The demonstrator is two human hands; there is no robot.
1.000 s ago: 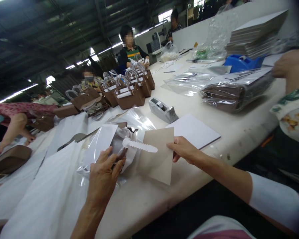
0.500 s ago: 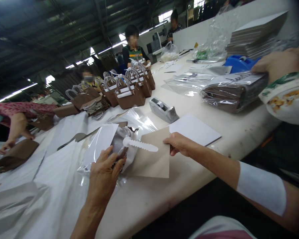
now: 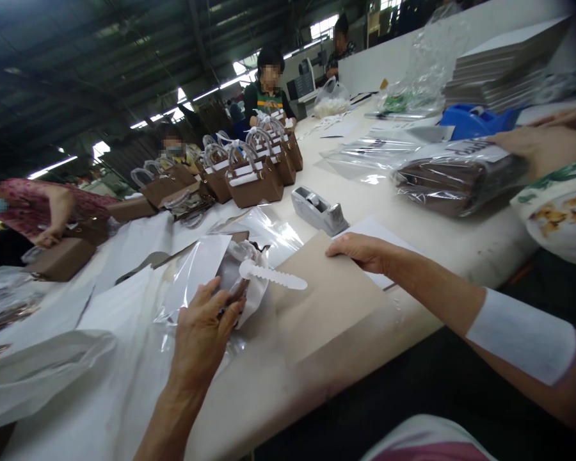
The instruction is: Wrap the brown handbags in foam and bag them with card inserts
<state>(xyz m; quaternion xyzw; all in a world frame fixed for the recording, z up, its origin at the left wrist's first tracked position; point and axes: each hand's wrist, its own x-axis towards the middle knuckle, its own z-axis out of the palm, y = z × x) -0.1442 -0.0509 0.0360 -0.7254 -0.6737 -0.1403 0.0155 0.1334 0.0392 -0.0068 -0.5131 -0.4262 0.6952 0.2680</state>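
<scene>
Near the front edge of the counter (image 3: 465, 253), presses the tan card (image 3: 326, 307) down flat with the right hand (image 3: 362, 251). No longer lifts it: a second earlier carries it tilted off the surface in a pinch at its right edge, half a second earlier lowers it, and now lays it fully down. Covers part of the white sheet (image 3: 391, 232) with its far side and brings its near corner up to the counter's edge. Shows the right grip released from that pinch, fingers resting on top of the card's far corner, nothing closed in them as far as can be seen; cannot tell whether the thumb hooks under the edge.

Keeps the left hand (image 3: 199, 342) where it was through all three moments, grip clenched on the wrapped brown piece (image 3: 230, 282) inside its crumpled clear film. Leaves the white toothed strip (image 3: 273, 276) jutting from that piece out over the card's left part, so card and piece now sit just beside each other, slightly overlapped.

Reads as a carry ended: card at rest and steadied from above, wrapped piece held fast beside it.

Beyond the card, leaves the tape dispenser (image 3: 318, 211) and the row of brown bags (image 3: 254, 179) unmoved. At far right, shows a co-worker's hand (image 3: 532, 144) come down onto the clear-wrapped bundle (image 3: 456, 182), where a second ago it hangs clear of it.
</scene>
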